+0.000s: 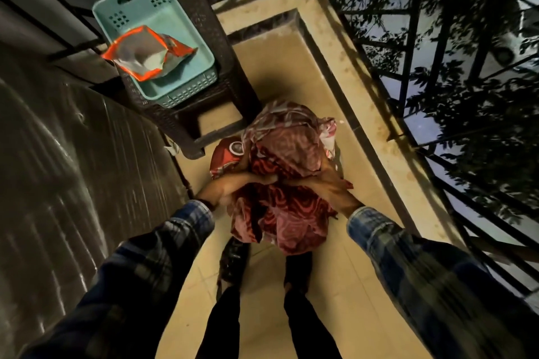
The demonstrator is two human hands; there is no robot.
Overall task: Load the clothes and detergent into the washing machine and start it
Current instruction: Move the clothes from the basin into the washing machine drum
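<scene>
The clothes (287, 154) form a soft, crumpled bundle of red and pink patterned fabric, held over the pale tiled floor (291, 73) just on the near side of a dark woven stool (210, 26). The left hand (233, 183) digs curled fingers into the bundle's left flank; the right hand (331, 183) clutches its right flank, fingers sunk into the folds. Loose cloth hangs down and covers part of the person's feet.

On top of the stool sits a teal plastic basket (189, 46) with perforated walls, and in it an orange detergent pouch (145, 52) with its top open and its foil lining showing.

Right of the stool the floor narrows into a strip bounded by a raised stone kerb (344, 46) and a dark metal railing (411, 38). Left of the stool a dark streaked surface (73, 154) is too blurred to identify.
</scene>
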